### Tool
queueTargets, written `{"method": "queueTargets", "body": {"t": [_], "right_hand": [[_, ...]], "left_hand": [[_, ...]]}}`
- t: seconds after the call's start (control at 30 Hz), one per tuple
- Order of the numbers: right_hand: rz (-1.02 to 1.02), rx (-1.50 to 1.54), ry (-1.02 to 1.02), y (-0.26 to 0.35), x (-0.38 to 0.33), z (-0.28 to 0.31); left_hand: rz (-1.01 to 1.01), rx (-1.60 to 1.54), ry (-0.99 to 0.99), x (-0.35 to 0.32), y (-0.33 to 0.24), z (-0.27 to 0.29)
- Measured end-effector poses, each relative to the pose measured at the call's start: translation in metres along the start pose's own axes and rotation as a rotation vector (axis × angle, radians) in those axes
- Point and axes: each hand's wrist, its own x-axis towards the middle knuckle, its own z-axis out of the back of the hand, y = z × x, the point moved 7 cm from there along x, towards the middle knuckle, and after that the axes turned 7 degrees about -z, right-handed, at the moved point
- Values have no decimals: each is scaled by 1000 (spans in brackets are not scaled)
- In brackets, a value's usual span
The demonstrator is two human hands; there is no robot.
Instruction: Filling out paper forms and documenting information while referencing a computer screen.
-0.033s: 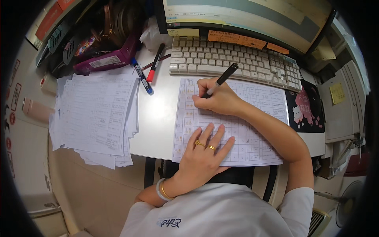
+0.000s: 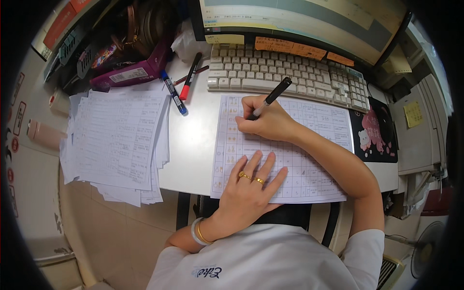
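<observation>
A printed sheet point(image 2: 309, 166) with a table grid and small pictures lies on the white desk in front of me. My right hand point(image 2: 268, 120) is closed around a black pen point(image 2: 276, 93), which is tilted with its capped-looking end up and to the right. The pen's lower tip is hidden behind my fingers at the sheet's upper left part. My left hand point(image 2: 251, 186) rests flat on the sheet's lower part, fingers spread, holding nothing. It wears two gold rings, with a pale bangle and a gold one at the wrist.
Behind the sheet stand a white keyboard point(image 2: 285, 72) and a monitor point(image 2: 309, 24). A stack of papers point(image 2: 116, 140) overhangs the desk's front edge at left. Blue marker point(image 2: 173, 92), red-capped marker point(image 2: 191, 77) and purple box point(image 2: 128, 75) lie behind it. A mouse pad point(image 2: 374, 133) is at right.
</observation>
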Motion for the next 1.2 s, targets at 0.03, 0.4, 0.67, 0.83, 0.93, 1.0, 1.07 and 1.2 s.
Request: {"method": "queueTargets", "body": {"t": [0.03, 0.4, 0.67, 0.83, 0.93, 1.0, 1.07, 1.2], "right_hand": [[40, -9, -3, -1, 1, 0], [-132, 239, -45, -1, -8, 39], [98, -941, -210, -7, -63, 101], [283, -918, -424, -16, -96, 126], [273, -820, -493, -22, -116, 154], [168, -636, -628, -40, -133, 187], [55, -510, -730, -65, -150, 225], [43, -363, -932, -94, -172, 258]], "left_hand": [[-2, 1, -2, 0, 0, 0], [-28, 15, -9, 2, -4, 0], [-2, 30, 9, 0, -2, 0], [35, 41, 27, -2, -4, 0], [55, 48, 45, -3, -4, 1], [62, 49, 59, -3, -5, 0], [90, 44, 65, -4, -6, 1], [98, 36, 72, -5, -4, 3]]}}
